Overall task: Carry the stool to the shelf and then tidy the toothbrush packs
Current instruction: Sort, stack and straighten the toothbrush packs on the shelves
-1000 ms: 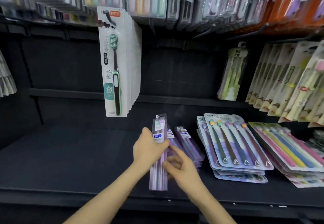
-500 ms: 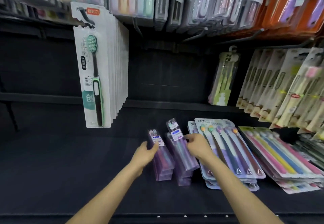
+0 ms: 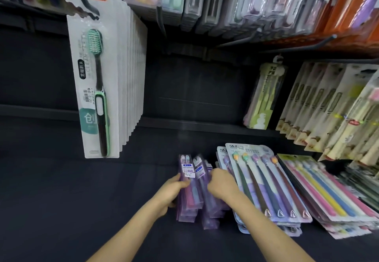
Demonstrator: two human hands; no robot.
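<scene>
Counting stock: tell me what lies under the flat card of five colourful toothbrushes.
Under the pale blister card of five toothbrushes, similar cards are stacked on the dark shelf; only their left and lower edges show. Their faces are covered, so the count cannot be told.
</scene>
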